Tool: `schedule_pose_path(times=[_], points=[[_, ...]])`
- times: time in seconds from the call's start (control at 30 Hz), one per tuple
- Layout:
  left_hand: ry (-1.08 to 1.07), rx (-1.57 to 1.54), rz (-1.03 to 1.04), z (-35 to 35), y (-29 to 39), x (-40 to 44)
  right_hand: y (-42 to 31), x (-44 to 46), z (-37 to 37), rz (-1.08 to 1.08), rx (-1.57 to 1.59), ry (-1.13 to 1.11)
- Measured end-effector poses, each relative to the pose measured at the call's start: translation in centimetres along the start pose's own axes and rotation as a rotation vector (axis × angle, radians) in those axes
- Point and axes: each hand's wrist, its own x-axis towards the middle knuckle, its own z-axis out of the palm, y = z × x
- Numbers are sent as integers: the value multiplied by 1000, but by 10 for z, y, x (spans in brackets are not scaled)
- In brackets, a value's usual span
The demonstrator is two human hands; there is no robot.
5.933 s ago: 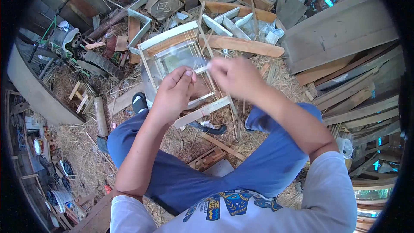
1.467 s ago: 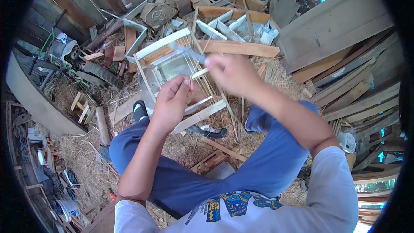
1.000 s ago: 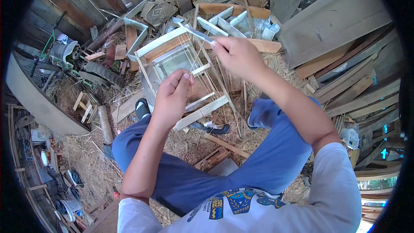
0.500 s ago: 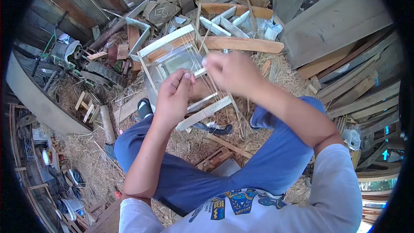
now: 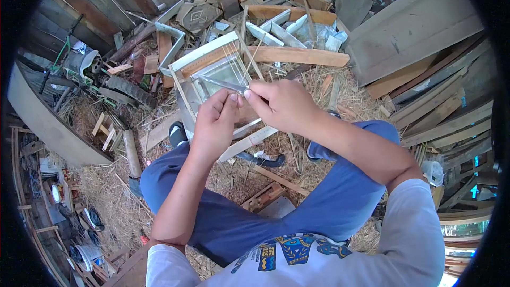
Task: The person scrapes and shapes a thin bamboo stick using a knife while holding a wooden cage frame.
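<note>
My right hand (image 5: 281, 103) is closed round the near end of a thin grey knife (image 5: 220, 83), whose blade points up and left. Close beside it, my left hand (image 5: 216, 119) is pinched on the lower end of a thin light stick (image 5: 252, 61) that slants up past the blade. The fingertips of both hands nearly meet. Beyond and below them stands a light wooden frame (image 5: 206, 52) with thin strips or cords along its right side, partly hidden by my hands.
A curved board (image 5: 297, 55) lies behind the frame. Scrap wood and white-edged pieces (image 5: 265, 34) are piled at the back. A large panel (image 5: 414, 32) leans at the right. A curved sheet (image 5: 50, 122) stands left, and straw covers the floor.
My right hand has moved from beyond the frame's crossbar back down beside my left hand, and the knife blade, blurred before, now shows clearly. My left hand has barely moved.
</note>
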Motion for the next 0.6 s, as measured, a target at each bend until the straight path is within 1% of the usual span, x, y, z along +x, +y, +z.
schedule_pose_path(times=[0.03,0.1,0.17,0.2,0.23,0.27,0.3,0.33,0.43,0.47,0.53,0.6], points=[[-3,5,-2,-2,1,1,5,3,-2,-17,-29,31],[-29,-34,-80,-5,5,0,13,13,-7,-22,-53,55],[-25,-24,-102,-2,8,-6,18,20,-14,121,-6,101],[-17,-11,-109,-2,10,-5,14,16,-13,116,-12,104],[-15,-11,-100,-1,9,-5,7,7,-7,85,14,63],[-2,55,-59,-2,4,-4,4,3,-2,56,42,20],[10,122,-23,-3,2,-5,6,5,-2,54,37,9],[9,126,-28,-4,1,-4,11,10,-4,58,42,8],[17,176,15,-4,-2,-4,16,15,-5,168,33,64],[31,147,-12,-2,-3,-4,11,10,-2,165,29,66],[47,122,-30,-4,2,0,1,0,3,32,31,-5],[20,197,-70,-7,4,-1,3,6,-1,59,35,-41]])
